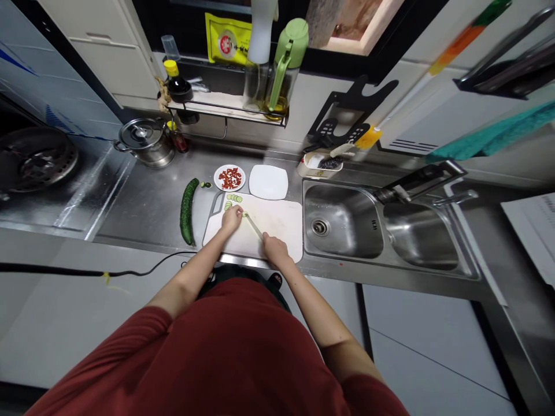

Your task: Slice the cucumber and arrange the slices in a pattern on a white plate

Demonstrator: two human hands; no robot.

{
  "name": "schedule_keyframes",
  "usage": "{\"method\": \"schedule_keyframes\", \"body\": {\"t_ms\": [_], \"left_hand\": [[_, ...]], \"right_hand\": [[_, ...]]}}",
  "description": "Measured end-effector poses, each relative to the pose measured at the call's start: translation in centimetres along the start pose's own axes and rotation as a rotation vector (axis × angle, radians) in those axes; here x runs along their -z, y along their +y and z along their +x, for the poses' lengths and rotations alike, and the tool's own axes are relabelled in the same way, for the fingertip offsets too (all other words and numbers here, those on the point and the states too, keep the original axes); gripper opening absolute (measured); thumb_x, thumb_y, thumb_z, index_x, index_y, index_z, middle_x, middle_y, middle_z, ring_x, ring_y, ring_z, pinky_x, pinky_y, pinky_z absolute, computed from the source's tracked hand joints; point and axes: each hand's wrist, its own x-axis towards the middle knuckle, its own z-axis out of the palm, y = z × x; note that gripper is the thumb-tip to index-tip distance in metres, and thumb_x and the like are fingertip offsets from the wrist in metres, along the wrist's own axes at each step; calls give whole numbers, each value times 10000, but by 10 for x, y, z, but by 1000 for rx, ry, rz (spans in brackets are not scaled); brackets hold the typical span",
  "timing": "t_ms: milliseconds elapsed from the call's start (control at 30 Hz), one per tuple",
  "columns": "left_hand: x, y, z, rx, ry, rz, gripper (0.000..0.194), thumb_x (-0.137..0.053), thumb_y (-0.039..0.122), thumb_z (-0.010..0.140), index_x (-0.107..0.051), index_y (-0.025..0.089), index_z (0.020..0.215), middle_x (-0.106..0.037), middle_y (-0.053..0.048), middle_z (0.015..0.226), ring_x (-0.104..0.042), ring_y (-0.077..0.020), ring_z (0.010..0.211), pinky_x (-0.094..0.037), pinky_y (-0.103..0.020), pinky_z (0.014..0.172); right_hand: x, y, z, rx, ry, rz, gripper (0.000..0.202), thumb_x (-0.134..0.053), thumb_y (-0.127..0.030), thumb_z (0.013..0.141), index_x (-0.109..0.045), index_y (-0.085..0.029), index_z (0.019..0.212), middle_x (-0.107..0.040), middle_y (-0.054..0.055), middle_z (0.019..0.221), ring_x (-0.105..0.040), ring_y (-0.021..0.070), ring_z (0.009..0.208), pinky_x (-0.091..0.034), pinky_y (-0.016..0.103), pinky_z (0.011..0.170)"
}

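We have the white cutting board (277, 222) before us. Our right hand (275, 251) grips the knife (255, 226); our left hand (231, 219), fingers bent, sits left of the blade. Cucumber slices (235, 198) lie just beyond that hand, and a small pale-green piece (245, 214) is at its fingertips, by the blade's tip (whether pinched, we cannot tell).
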Motion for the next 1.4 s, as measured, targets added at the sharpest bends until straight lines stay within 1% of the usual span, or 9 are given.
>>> {"method": "schedule_keyframes", "body": {"t_ms": [133,367,533,767,1000,1200,1400], "left_hand": [[0,1,0,13,-8,-4,201,-526,141,815,-665,203,947,-647,-52,906,-591,-195,879,-441,-287,826],[0,0,-1,-4,7,-12,206,-526,134,811,-671,199,942,-654,-55,899,-597,-200,872,-438,-289,814],[0,-1,0,-8,5,-15,194,-531,148,816,-667,198,946,-653,-48,887,-598,-191,858,-437,-278,801],[0,-2,0,-13,2,0,195,-531,146,811,-667,201,940,-647,-51,884,-601,-192,853,-438,-283,795],[0,-1,1,15,-3,4,194,-532,154,813,-673,207,935,-637,-44,852,-596,-192,843,-440,-284,782],[-1,-3,2,15,3,-9,183,-541,158,806,-671,209,924,-638,-42,847,-594,-189,820,-437,-278,757],[1,-1,0,0,3,-13,191,-537,157,810,-671,203,938,-650,-44,856,-600,-193,842,-441,-279,786]], "right_hand": [[3,-2,1,6,10,-11,329,-334,-75,924,-457,-163,1215,-674,150,1046,-653,234,985,-461,310,791],[5,-4,7,23,29,-15,343,-321,-64,914,-469,-148,1211,-678,148,1035,-656,239,980,-470,315,785],[5,-4,8,17,13,-9,342,-331,-59,912,-465,-156,1212,-674,143,1046,-652,235,990,-467,315,792],[0,0,3,0,6,-15,330,-333,-62,919,-462,-165,1205,-677,136,1030,-654,223,983,-464,298,777],[-4,7,-2,5,-17,-3,312,-342,-88,927,-464,-170,1203,-675,138,1038,-651,230,985,-455,305,781],[0,4,5,12,11,-5,322,-331,-81,923,-473,-167,1199,-676,134,1038,-651,228,980,-455,302,773],[6,0,9,11,-8,6,318,-312,-89,936,-480,-166,1194,-674,138,1053,-649,225,992,-454,308,786]]}}
